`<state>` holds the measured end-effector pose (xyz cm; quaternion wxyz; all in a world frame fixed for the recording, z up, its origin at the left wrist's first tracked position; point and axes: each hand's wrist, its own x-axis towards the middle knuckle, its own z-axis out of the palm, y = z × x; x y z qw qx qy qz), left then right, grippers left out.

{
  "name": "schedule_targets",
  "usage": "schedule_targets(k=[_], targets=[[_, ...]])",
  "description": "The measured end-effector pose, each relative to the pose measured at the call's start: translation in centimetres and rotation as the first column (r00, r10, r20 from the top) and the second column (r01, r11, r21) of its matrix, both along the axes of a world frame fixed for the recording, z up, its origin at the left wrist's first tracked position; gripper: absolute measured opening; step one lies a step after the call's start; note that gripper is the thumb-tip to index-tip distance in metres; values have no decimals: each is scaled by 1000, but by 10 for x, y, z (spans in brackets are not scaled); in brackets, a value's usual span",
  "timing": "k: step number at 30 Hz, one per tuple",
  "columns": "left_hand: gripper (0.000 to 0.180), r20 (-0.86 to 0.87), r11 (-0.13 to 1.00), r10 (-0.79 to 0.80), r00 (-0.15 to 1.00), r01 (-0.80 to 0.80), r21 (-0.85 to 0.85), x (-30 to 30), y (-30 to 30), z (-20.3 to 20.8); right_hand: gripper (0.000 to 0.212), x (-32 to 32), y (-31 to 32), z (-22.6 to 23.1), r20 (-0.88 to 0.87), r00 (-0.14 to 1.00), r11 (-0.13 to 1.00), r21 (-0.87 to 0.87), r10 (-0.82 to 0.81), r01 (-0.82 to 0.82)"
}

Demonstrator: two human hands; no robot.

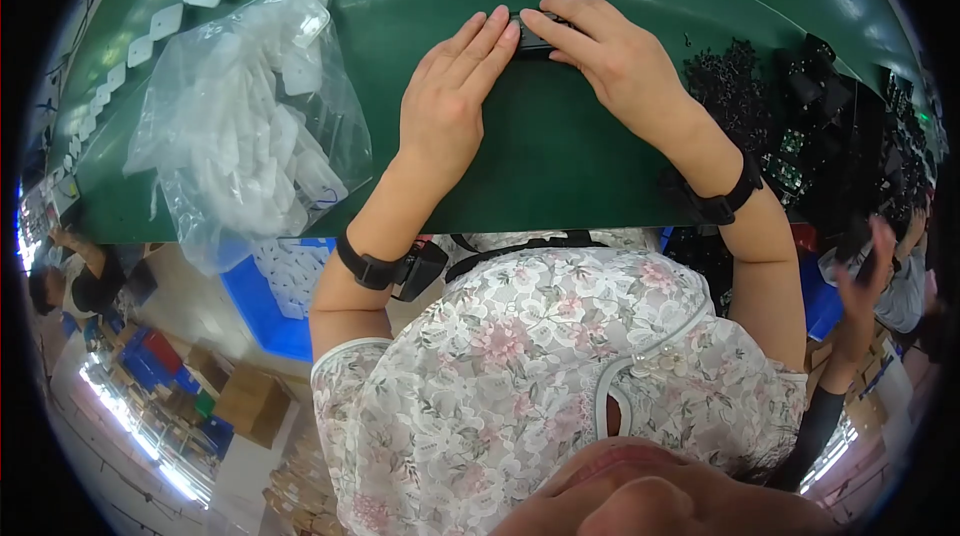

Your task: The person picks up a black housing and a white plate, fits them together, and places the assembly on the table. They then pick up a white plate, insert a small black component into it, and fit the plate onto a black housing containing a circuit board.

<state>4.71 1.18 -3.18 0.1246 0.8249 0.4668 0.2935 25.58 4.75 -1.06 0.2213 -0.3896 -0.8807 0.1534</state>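
Note:
A small black plastic case [535,44] lies flat on the green table ahead of me, and my fingers cover its ends. My left hand [448,96] has its fingers long and close together, their tips on the left end of the case. On the other end, my right hand [622,61] grips with bent fingers, its thumb at the near edge. The case's details under the fingertips are hidden.
A clear plastic bag of white plastic parts [250,126] lies at left, beside a row of white square pieces [166,22]. Small black parts [725,86] and green circuit boards [788,161] are heaped at right. A blue bin [262,306] stands below the table's edge. Another person's hand [868,281] shows at right.

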Motion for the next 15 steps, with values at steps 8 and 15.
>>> schedule_targets(k=[8,15], targets=[[44,-96,980,119,988,-101,170,17,13,4,37,9,45,20,-146,989,861,-506,-20,-57],[32,698,686,539,471,234,-689,30,16,15,37,6,19,11,-631,686,720,-657,-363,-223]])
